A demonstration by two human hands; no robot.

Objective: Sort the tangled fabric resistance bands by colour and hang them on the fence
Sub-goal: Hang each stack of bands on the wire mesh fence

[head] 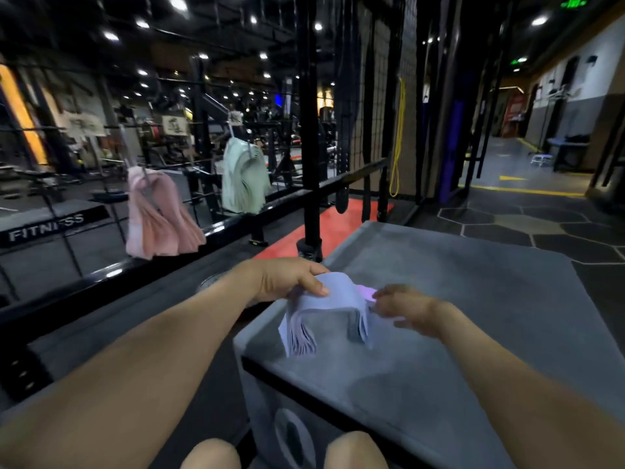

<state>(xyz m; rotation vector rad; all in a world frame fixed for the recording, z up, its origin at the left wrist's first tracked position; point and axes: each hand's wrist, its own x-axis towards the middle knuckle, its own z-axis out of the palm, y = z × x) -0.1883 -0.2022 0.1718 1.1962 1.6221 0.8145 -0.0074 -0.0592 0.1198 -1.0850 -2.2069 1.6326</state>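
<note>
1. We hold the bundle of lilac fabric resistance bands (329, 311) draped over the left hand (287, 279), whose thumb presses on top of the fold; this grip is curled round the bundle.
2. Our right hand (402, 308) meets the bundle's right edge, its fingertips blurred; it looks to be pinching the outermost loops, though we cannot be sure.
3. The bundle hangs just above the grey padded bench (473, 299), its two ends trailing down below both grips.
4. Up and left of the left grip, a pink fabric band bundle (159, 218) already hangs on the black metal fence (236, 221), and farther along a pale green fabric band bundle (243, 177) hangs too.
5. We judge two colours done and the lilac set gathered but not yet hung; no loose bands show on the bench, so this may be the last lot.
6. Between the grips and the fence lies a strip of dark floor, so a reach leftward is needed.
7. A black upright post (309, 130) stands ahead of the grips, with a yellow cord (399, 137) on the mesh beyond; neither blocks the free fence stretch.
</note>
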